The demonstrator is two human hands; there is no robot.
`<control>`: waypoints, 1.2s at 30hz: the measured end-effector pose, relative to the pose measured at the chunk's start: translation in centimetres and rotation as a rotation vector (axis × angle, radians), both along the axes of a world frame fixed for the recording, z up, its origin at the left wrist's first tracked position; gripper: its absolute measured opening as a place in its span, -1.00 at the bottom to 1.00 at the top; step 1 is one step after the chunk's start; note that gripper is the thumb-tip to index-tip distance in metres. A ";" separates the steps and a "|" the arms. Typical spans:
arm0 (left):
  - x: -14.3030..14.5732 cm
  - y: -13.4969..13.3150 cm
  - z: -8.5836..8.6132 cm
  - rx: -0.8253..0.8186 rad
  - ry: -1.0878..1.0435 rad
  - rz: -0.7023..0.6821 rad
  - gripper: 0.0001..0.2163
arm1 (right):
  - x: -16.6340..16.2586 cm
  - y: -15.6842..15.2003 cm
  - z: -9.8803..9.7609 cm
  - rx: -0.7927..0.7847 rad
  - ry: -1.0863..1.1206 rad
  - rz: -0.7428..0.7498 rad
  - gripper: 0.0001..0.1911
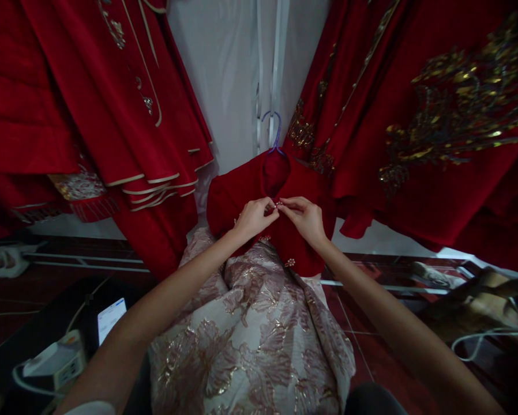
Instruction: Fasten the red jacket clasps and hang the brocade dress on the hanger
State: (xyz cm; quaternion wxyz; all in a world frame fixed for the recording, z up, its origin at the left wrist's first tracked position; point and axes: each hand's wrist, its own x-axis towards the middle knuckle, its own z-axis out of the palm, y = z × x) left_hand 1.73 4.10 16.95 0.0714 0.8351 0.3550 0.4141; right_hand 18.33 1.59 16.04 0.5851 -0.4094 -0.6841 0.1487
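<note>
A short red jacket (pixel 300 248) lies in front of me, a purple hanger (pixel 278 129) in its neck. Beneath it spreads a pale skirt (pixel 259 328) with a shiny leaf pattern. My left hand (pixel 256 216) and my right hand (pixel 303 216) meet at the collar opening, thumbs and fingertips pinched. Between them shows a small beaded fastener (pixel 278 204), and both hands seem to grip it. Lower on the jacket front sits a flower-shaped beaded button (pixel 289 263). The exact hold of each fingertip is too small to make out.
Red garments with pale piping (pixel 150 144) hang at the left. More red garments with gold sequins (pixel 462 104) hang at the right. A lit phone (pixel 111 317) and a power strip (pixel 68 357) lie at the lower left. Bags (pixel 488 305) lie on the floor at right.
</note>
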 end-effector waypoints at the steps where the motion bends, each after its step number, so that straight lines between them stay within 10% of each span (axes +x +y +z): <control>1: 0.0 0.0 0.0 0.001 0.005 0.007 -0.89 | 0.1 0.1 0.0 0.004 -0.002 0.007 -0.73; 36: -0.2 0.7 1.2 0.218 0.373 -0.076 -0.92 | 0.9 1.0 -0.6 -0.049 0.009 0.179 -0.69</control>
